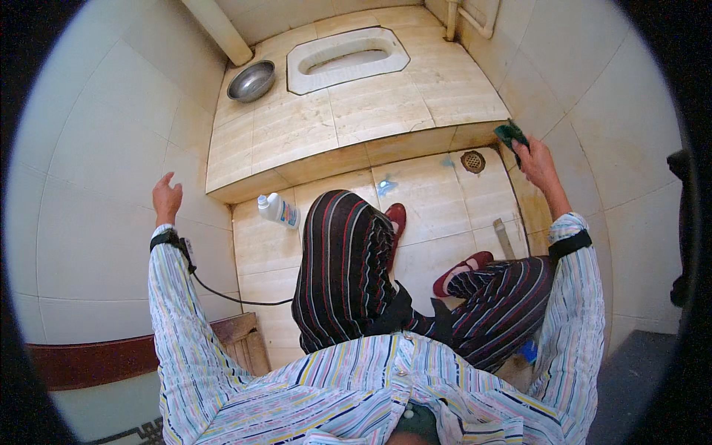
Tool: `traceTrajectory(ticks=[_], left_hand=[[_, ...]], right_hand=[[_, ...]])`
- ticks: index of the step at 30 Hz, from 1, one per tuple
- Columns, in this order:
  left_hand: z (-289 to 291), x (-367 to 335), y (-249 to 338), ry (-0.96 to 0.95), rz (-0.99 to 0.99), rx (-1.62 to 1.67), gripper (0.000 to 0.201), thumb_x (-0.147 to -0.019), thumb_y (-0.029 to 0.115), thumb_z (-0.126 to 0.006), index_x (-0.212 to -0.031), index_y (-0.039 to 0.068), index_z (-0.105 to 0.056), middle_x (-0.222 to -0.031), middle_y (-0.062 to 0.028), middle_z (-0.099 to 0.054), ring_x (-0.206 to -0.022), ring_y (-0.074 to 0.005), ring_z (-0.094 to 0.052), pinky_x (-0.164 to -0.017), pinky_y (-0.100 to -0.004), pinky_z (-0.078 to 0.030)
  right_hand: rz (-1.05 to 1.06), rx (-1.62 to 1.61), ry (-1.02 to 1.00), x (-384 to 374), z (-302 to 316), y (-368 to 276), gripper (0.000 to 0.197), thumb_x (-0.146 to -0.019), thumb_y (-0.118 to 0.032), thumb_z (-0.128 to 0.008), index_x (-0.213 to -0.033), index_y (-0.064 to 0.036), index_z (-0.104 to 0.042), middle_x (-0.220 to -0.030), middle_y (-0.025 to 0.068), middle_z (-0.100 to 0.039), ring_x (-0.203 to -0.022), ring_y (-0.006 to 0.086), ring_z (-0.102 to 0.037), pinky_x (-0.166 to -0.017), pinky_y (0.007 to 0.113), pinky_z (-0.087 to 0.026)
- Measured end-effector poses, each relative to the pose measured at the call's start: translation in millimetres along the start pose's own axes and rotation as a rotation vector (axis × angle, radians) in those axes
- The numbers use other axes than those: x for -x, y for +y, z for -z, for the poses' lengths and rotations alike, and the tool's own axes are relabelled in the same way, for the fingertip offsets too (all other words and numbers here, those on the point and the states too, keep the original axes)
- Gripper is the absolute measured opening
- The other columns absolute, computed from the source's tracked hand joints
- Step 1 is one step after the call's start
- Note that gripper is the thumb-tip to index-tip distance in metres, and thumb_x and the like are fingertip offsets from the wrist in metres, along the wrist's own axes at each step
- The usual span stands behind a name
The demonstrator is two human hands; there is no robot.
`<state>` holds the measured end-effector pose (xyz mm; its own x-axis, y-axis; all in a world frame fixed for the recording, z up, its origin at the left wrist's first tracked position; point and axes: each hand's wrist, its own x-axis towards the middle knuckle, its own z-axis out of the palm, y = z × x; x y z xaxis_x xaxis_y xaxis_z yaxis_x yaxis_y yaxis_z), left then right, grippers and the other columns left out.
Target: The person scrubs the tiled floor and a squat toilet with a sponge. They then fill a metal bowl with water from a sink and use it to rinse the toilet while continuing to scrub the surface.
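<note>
My right hand (538, 165) is closed on a dark green scouring pad (510, 135) at the right end of the tiled step (415, 146), close to the stained wall. Whether the pad touches the tiles I cannot tell. On the other side, my left hand (167, 197) hangs in front of the left wall with its fingers apart and nothing in it. A white bottle (279, 211) lies tilted on the lower floor, nearest to that hand. Blue liquid (386, 187) is spilled on the tiles beyond my knee.
A white squat toilet (297, 78) is set into the raised floor, with a metal basin (252, 81) left of it. Near the right hand is a round floor drain (473, 162). A flat strip (503, 238) lies by my red shoe (461, 274). Pipes (475, 22) run up the far corner.
</note>
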<state>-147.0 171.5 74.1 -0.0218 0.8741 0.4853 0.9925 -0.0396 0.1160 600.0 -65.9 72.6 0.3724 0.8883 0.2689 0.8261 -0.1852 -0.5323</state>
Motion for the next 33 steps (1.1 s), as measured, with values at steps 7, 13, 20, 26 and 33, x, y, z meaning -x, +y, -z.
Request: traceTrajectory(ticks=[7,13,20,26,33], left_hand=[[-16.4,-33.4,52.0,-0.039,-0.037,0.113,0.043,-0.072,0.017,-0.060,-0.114,0.008,-0.059,-0.108,-0.0183,-0.061,-0.099,-0.0319,-0.059,-0.086,-0.0383,-0.047],[-40.8,-36.2,58.5,-0.040,-0.027,0.114,0.043,-0.073,0.015,-0.061,-0.115,0.012,-0.059,-0.101,-0.0200,-0.062,-0.094,-0.0352,-0.059,-0.082,-0.0415,-0.048],[-25.6,-42.6,60.3,-0.163,-0.018,-0.113,0.041,-0.076,0.018,-0.063,-0.117,0.014,-0.057,-0.102,-0.0171,-0.063,-0.094,-0.0341,-0.059,-0.081,-0.0410,-0.048],[11.5,-45.5,1.4,-0.131,-0.197,-0.289,0.039,-0.075,0.014,-0.062,-0.114,0.014,-0.058,-0.098,-0.0172,-0.064,-0.093,-0.0332,-0.060,-0.076,-0.0425,-0.049],[63.4,-24.1,-20.6,-0.117,-0.363,-0.353,0.049,-0.074,0.011,-0.061,-0.122,0.013,-0.051,-0.115,-0.0157,-0.058,-0.104,-0.0325,-0.055,-0.085,-0.0410,-0.046]], right_hand=[[-0.009,0.107,-0.083,3.4,-8.7,-30.4,0.028,-0.087,-0.029,-0.051,-0.086,-0.0016,-0.057,-0.073,0.0211,-0.060,-0.070,0.0384,-0.058,-0.063,0.045,-0.044],[0.025,0.326,0.010,-27.4,-37.1,-68.1,0.027,-0.086,-0.029,-0.052,-0.093,-0.0032,-0.058,-0.081,0.0222,-0.061,-0.075,0.0406,-0.059,-0.068,0.048,-0.045],[0.044,0.288,0.184,-59.2,-53.7,-58.2,0.025,-0.087,-0.025,-0.052,-0.104,-0.0062,-0.053,-0.079,0.0205,-0.062,-0.075,0.0371,-0.061,-0.063,0.047,-0.048],[0.052,0.264,0.325,4.4,-32.6,-54.2,0.025,-0.088,-0.026,-0.052,-0.108,-0.0111,-0.053,-0.077,0.0176,-0.063,-0.068,0.0360,-0.061,-0.061,0.046,-0.048],[-0.217,0.180,0.402,190.3,-26.5,-91.5,0.028,-0.087,-0.025,-0.053,-0.113,-0.0133,-0.053,-0.072,0.0160,-0.063,-0.066,0.0338,-0.062,-0.059,0.042,-0.046]])
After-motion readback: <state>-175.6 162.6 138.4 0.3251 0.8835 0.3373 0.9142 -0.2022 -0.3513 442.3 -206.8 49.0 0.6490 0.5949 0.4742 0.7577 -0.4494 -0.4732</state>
